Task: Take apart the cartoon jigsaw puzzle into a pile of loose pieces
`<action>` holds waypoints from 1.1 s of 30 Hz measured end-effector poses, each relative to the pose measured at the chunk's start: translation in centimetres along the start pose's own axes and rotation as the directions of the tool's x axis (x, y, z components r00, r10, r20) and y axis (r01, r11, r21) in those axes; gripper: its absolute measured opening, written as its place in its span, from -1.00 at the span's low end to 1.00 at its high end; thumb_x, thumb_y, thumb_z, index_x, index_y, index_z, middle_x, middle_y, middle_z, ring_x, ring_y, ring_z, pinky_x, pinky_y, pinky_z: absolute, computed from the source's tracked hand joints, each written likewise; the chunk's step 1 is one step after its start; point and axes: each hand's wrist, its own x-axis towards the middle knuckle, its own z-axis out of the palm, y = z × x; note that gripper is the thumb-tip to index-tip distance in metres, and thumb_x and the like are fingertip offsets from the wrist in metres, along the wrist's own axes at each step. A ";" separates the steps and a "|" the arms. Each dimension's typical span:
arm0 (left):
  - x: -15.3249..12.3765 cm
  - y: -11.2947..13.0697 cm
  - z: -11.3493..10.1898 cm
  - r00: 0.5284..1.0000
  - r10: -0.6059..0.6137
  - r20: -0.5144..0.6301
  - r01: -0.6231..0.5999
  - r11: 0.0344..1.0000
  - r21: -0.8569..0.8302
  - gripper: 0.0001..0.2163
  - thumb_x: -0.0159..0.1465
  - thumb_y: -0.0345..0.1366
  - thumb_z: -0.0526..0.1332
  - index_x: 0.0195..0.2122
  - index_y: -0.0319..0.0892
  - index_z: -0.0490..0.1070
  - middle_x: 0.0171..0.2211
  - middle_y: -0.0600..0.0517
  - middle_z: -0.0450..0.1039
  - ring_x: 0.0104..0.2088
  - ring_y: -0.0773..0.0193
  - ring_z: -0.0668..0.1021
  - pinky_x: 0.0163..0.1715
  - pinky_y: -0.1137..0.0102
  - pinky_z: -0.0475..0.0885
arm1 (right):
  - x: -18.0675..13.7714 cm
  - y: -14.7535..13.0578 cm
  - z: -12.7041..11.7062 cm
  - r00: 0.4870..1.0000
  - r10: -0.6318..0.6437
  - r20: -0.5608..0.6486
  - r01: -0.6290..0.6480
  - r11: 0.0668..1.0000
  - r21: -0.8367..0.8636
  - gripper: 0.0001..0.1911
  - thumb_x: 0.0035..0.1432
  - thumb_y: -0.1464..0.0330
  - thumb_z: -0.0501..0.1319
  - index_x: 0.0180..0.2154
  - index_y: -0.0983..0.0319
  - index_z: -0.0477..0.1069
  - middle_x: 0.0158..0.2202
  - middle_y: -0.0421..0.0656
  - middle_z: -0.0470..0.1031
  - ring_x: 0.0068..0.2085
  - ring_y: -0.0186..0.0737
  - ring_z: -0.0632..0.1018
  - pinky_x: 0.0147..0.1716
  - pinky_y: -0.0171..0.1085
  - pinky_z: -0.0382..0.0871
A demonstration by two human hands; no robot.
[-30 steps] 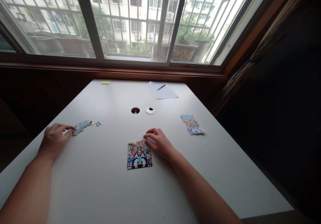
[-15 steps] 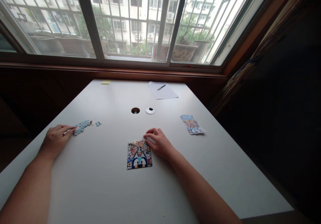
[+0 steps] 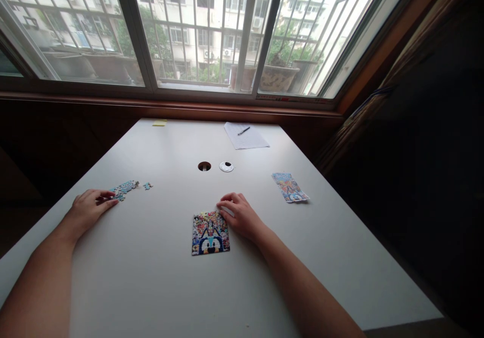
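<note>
My left hand (image 3: 88, 209) rests at the left of the white table (image 3: 151, 277). Its thumb and fingers are apart, at the near edge of a small heap of blue jigsaw pieces (image 3: 126, 188). Part of the heap is hidden behind the fingers. A single jigsaw piece (image 3: 147, 186) lies just right of the heap. In the middle, a square jigsaw puzzle (image 3: 210, 234) with a blue cartoon dog's face lies flat. My right hand (image 3: 242, 217) rests at its upper right corner, fingers loosely bent and apart, holding nothing that I can see.
A crumpled picture leaflet (image 3: 290, 187) lies to the right. Farther back are a round cable hole (image 3: 204, 166), its cover (image 3: 226, 166), a paper sheet (image 3: 247, 137) with a pen (image 3: 244, 131), and a yellow sticky note (image 3: 159, 122). A barred window (image 3: 196, 35) stands behind.
My left thumb has moved slightly toward me and right, apart from the fingers, at the heap's edge. My right hand and the puzzle stay where they were.
</note>
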 end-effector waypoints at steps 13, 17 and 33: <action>-0.9 2.2 -1.0 0.999 -0.050 -0.008 0.049 0.998 -0.049 -0.63 0.22 0.02 0.15 -0.14 -0.13 0.50 -0.10 -0.05 0.53 -0.07 0.04 0.53 -0.03 0.24 0.39 | 0.0 0.1 0.0 1.000 0.002 -0.002 -0.002 1.000 0.008 -0.76 0.30 0.37 0.24 -0.01 0.08 0.52 -0.01 -0.09 0.45 0.02 -0.07 0.40 0.07 -0.05 0.36; -0.8 2.1 -0.8 0.998 -0.050 -0.027 0.049 0.998 -0.040 -0.64 0.24 0.01 0.12 -0.14 -0.14 0.50 -0.08 -0.06 0.52 -0.04 0.02 0.51 0.00 0.24 0.37 | 0.0 0.1 0.1 1.000 0.003 -0.003 -0.003 1.000 0.005 -0.76 0.30 0.37 0.25 -0.01 0.07 0.52 0.00 -0.09 0.44 0.02 -0.07 0.40 0.07 -0.05 0.36; -0.4 0.2 -0.2 0.983 0.034 -0.179 -0.026 0.999 0.047 -0.59 0.28 0.01 0.07 -0.08 -0.10 0.55 -0.13 -0.03 0.43 -0.10 0.13 0.51 -0.06 0.32 0.38 | 0.0 0.0 0.0 1.000 0.007 0.006 -0.007 1.000 0.011 -0.76 0.30 0.37 0.24 -0.01 0.10 0.53 0.00 -0.08 0.45 0.02 -0.06 0.40 0.08 -0.04 0.35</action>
